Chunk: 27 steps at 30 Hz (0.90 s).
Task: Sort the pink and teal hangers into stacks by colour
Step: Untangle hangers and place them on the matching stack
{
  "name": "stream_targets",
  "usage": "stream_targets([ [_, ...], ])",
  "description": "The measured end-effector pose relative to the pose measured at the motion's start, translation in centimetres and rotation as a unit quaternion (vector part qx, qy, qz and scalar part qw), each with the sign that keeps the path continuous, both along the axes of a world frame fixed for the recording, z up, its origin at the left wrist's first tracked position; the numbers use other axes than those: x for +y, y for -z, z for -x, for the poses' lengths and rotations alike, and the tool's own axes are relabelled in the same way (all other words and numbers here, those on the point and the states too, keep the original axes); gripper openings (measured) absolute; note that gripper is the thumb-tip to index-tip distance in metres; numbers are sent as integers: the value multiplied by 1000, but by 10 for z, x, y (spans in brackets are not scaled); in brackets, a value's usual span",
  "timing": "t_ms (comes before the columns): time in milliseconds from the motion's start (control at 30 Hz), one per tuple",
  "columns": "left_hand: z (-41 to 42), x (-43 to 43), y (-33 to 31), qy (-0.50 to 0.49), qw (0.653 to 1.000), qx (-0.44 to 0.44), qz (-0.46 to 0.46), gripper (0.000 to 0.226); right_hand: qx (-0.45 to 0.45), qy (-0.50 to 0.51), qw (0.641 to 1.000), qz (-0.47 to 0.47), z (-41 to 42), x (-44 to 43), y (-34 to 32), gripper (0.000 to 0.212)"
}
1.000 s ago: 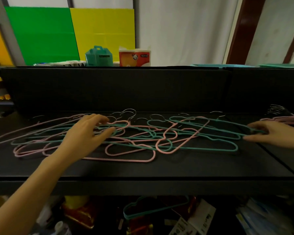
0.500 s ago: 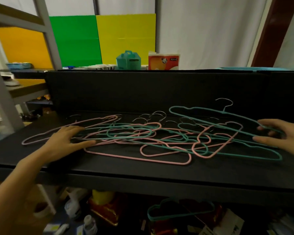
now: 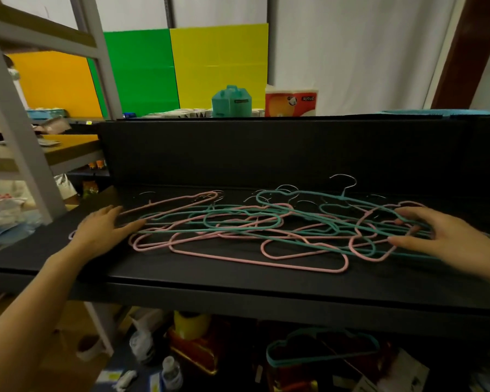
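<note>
Head view looks down on a matte black surface [image 3: 238, 281] with a black upright back panel [image 3: 266, 151], where a tangled heap of thin wire hangers lies between the two hands. Left hand [image 3: 102, 232] rests palm-down with fingers spread and loosely extended, its fingertips touching the left end of the heap where the pink velvet-coated wire hangers [image 3: 255, 257] loop outward; it presses flat on them rather than pinching anything. Right hand [image 3: 433, 232] lies at the opposite end, fingers spread and slightly curled over the wires, with the thumb low toward the front edge; whether any single wire is gripped cannot be told. Teal velvet-coated wire hangers [image 3: 238, 220] run interlaced with the pink ones from just past the left hand's fingertips to under the right hand's fingers, and one teal hanger near the right hand tilts up so its metal hook [image 3: 344, 182] stands above the rest. Below the right forearm, under the surface, another teal hanger [image 3: 320, 349] lies among clutter. Far beyond the hands, behind the back panel, stand a teal plastic box with a handle [image 3: 232, 101] and an orange-and-white tissue pack [image 3: 290, 101], in front of green and yellow boards [image 3: 181, 66].
</note>
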<state>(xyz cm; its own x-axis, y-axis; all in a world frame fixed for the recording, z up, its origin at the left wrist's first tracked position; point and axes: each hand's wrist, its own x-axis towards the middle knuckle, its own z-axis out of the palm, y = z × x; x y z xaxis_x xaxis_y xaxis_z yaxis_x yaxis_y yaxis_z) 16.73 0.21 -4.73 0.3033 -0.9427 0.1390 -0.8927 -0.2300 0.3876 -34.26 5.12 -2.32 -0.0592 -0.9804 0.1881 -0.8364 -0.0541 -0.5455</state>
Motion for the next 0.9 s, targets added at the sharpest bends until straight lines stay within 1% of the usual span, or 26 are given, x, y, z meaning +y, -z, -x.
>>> stream_targets([
  [67, -8, -3, 5, -26, 999, 4, -45, 84, 6, -1, 1000, -2, -6, -1, 0, 75],
  [100, -10, -3, 6, -34, 998, -17, -50, 82, 7, -2, 1000, -2, -8, -2, 0, 75],
  [200, -13, -9, 5, -54, 996, -69, -24, 77, 4, -5, 1000, -3, -17, -2, 0, 73],
  [267, -16, -10, 3, -51, 996, -65, -28, 82, 3, -13, 1000, -4, -22, 0, 0, 74],
  [300, -16, -9, 2, -49, 998, -41, -28, 88, -1, -18, 1000, -5, -23, 0, 0, 74],
  [367, -20, -6, 1, -36, 999, 24, -5, 100, -14, -25, 1000, -11, -26, 2, -1, 76],
  [400, -22, -4, 2, -34, 999, 37, 17, 104, -19, -28, 999, -13, -28, 4, -1, 78],
  [467, -20, 0, 2, -31, 997, 21, 64, 105, -14, -28, 999, -8, -29, 7, -3, 77],
  [533, -12, 4, -2, -27, 993, -6, 115, 98, -13, -19, 1000, 2, -27, 12, -6, 73],
  [567, -7, 4, -5, -20, 990, -13, 138, 94, -18, -18, 1000, 6, -24, 16, -8, 75],
  [600, -1, 3, -8, -8, 987, -20, 159, 92, -20, -18, 1000, 8, -21, 20, -10, 85],
  [667, 17, 1, -18, 31, 983, -36, 180, 92, -14, -10, 1000, 16, -13, 30, -15, 124],
  [700, 29, 1, -23, 53, 981, -41, 184, 92, -15, -1, 1000, 24, -6, 35, -16, 140],
  [733, 42, 0, -28, 74, 978, -45, 188, 91, -19, 11, 999, 34, 3, 39, -16, 147],
  [800, 75, -1, -36, 108, 973, -49, 197, 90, -30, 27, 998, 57, 25, 50, -14, 146],
  [833, 92, 0, -40, 126, 971, -45, 198, 90, -40, 28, 997, 67, 35, 57, -14, 141],
  [867, 110, 0, -43, 147, 969, -40, 197, 90, -50, 27, 996, 72, 45, 65, -12, 130],
  [900, 127, -1, -46, 166, 967, -32, 192, 90, -63, 28, 995, 73, 56, 72, -10, 110],
])
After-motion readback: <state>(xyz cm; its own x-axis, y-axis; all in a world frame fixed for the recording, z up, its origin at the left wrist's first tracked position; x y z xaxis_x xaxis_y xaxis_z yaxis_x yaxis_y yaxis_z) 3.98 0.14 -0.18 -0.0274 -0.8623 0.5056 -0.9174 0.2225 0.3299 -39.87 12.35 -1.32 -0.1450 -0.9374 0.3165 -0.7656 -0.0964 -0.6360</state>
